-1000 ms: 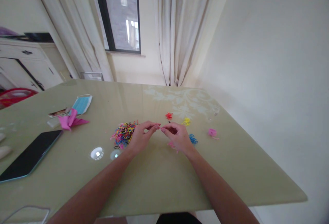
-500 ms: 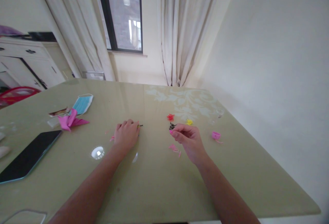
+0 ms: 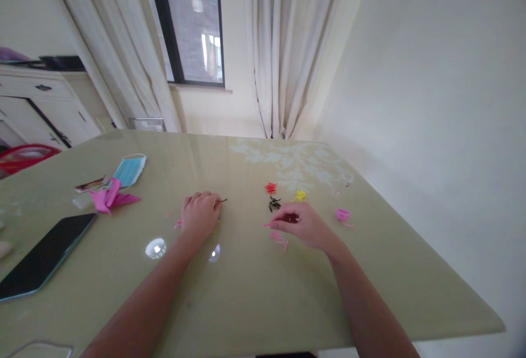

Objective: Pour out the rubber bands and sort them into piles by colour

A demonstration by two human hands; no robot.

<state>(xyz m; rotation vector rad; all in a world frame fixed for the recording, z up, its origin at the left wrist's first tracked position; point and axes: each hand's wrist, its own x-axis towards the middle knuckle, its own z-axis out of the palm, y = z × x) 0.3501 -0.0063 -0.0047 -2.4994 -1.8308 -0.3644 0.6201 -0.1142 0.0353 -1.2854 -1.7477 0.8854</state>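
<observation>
My right hand pinches a small thin pink strip between thumb and fingertips, just above a pile of light pink strips. Beyond it lie a black pile, a red pile and a yellow pile of similar tiny pieces. My left hand rests palm down on the table with its fingers bent and close together. A thin black piece sticks out by its index finger, and bits of pink and yellow show around its edges. What lies under the palm is hidden.
A bright pink bundle lies on the right of the glossy table. On the left are a dark tablet, a folded pink paper shape and a blue face mask. A white wall borders the table's right side.
My right hand has moved down from the black pile toward the light pink pile, with the pink strip in its pinch. My left hand stays in place; the view has shifted slightly.
</observation>
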